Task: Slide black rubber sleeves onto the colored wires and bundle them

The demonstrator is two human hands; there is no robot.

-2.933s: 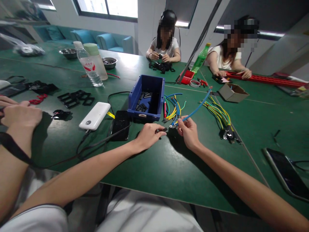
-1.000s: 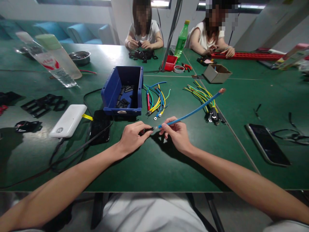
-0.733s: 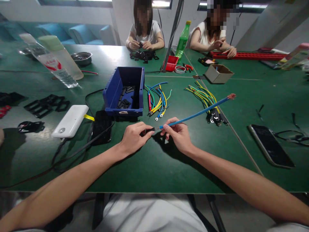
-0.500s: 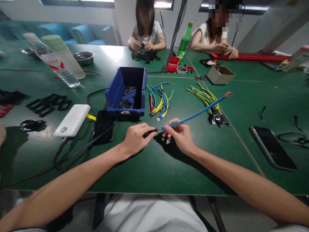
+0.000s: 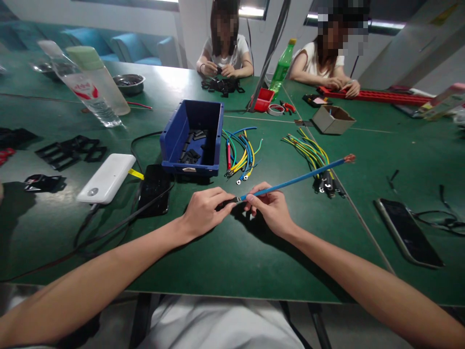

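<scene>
Blue wire [image 5: 301,177] pinched in right hand [image 5: 271,207] | left hand [image 5: 204,209] pinching black sleeve [image 5: 225,202] right at its end | sleeving step, seemingly | next calls for straight push

blue wire [image 5: 301,177], black tube [image 5: 226,202], navy bin [image 5: 207,169], green table [image 5: 225,266]

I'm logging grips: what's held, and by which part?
Left hand: a black tube, behind its exposed tip. Right hand: a blue wire, near its tube-facing end.
</scene>
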